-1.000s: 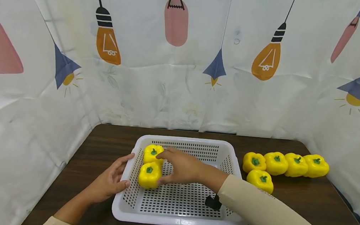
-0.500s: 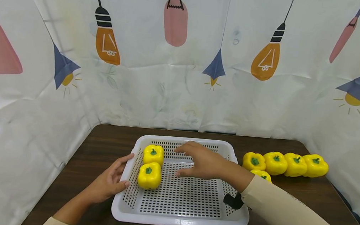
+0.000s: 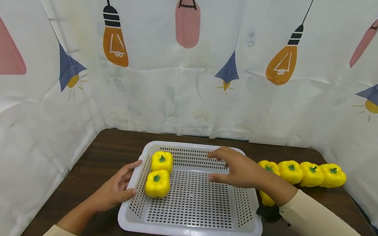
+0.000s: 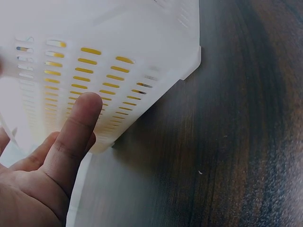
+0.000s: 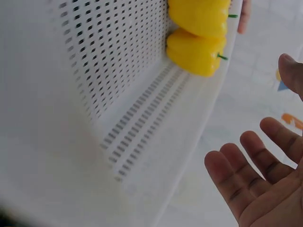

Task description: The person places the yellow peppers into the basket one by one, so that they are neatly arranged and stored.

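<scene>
A white perforated plastic basket (image 3: 189, 232) sits on the dark table. Two yellow bell peppers (image 3: 157, 183) with green stems stand inside, one behind the other along its left side. My left hand (image 3: 114, 187) rests against the basket's left side, its fingertips at the rim and its thumb extended. Over the right part of the basket hovers my right hand (image 3: 236, 170), with thumb and fingers spread apart and nothing between them. In the right wrist view its palm (image 5: 270, 203) faces the camera beside the basket's rim.
Several yellow bell peppers (image 3: 311, 174) form a row on the table (image 3: 329, 212) at the right. One more pepper (image 3: 267, 199) lies in front of them, partly covered by my right forearm. A white cloth (image 3: 163, 100) printed with lamps hangs behind.
My right hand has let go of the front pepper in the basket and moved right, away from both peppers. The left hand has stayed at the basket's left side.
</scene>
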A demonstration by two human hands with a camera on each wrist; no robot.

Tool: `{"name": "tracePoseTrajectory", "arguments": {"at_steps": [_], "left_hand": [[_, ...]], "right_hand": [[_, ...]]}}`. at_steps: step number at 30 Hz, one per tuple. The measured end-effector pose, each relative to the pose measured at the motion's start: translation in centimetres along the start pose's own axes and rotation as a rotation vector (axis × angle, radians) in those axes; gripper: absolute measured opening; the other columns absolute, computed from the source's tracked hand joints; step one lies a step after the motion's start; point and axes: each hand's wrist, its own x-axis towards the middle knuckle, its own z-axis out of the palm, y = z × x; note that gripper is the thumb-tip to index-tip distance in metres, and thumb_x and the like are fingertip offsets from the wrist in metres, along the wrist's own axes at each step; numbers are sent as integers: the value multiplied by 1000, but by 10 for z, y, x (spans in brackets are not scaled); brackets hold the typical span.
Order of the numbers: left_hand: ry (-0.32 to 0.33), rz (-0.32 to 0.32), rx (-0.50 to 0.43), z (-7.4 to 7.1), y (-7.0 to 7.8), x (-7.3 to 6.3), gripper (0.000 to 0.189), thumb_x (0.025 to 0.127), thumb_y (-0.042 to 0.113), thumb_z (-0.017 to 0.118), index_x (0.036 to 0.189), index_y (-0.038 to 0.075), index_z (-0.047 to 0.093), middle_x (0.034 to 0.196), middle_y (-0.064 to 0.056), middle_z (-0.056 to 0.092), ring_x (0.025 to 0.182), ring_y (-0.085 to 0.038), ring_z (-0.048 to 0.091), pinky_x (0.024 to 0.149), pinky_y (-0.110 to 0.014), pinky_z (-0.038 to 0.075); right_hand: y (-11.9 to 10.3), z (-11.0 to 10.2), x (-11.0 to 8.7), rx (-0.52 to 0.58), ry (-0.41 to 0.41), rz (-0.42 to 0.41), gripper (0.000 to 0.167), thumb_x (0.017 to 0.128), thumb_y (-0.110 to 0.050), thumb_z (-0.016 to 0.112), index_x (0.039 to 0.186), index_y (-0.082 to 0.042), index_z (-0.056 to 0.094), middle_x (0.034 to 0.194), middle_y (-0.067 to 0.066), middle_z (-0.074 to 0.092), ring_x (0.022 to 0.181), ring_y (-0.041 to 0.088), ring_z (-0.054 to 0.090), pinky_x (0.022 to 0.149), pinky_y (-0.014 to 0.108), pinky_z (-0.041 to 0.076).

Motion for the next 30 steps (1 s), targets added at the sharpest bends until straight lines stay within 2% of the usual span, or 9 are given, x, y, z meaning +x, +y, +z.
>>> {"name": "tracePoseTrajectory", "arguments": {"at_steps": [7, 16, 21, 24, 30], "left_hand": [[-5, 6, -2, -1, 1, 1, 86, 96, -5, 60, 162, 10, 6, 154, -39, 21, 117, -20, 64, 83, -50, 60], [0, -9, 1, -1, 1, 0, 86, 96, -4, 60, 162, 12, 7, 154, -39, 22, 116, -21, 65, 82, -51, 61], [-7, -6, -14, -1, 0, 0, 86, 96, -5, 59, 162, 11, 6, 154, -39, 21, 116, -22, 65, 82, -51, 60], [-8, -6, -17, -1, 0, 0, 86, 96, -6, 59, 162, 11, 6, 154, -39, 20, 116, -22, 65, 82, -51, 60], [-7, -19, -18, -1, 0, 0, 86, 96, -4, 60, 162, 12, 7, 154, -39, 21, 116, -22, 66, 82, -52, 60]], "right_hand": [[17, -4, -16, 28, 24, 22, 65, 87, -48, 79, 141, -17, 60, 137, 0, 58, 115, 19, 59, 87, 37, 59], [39, -11, -43, 45, 39, 84, 67, 88, -50, 78, 142, -16, 58, 136, 3, 58, 115, 27, 59, 90, 47, 56], [53, -12, -62, 35, 58, 93, 68, 89, -53, 75, 142, -15, 57, 132, 1, 59, 108, 22, 56, 89, 44, 54], [60, -13, -72, 43, 74, 104, 67, 89, -51, 76, 141, -14, 57, 128, 0, 60, 105, 20, 56, 91, 47, 53], [71, -15, -88, 83, 94, 154, 67, 87, -47, 80, 142, -16, 57, 135, 4, 59, 114, 29, 60, 94, 56, 53]]}}
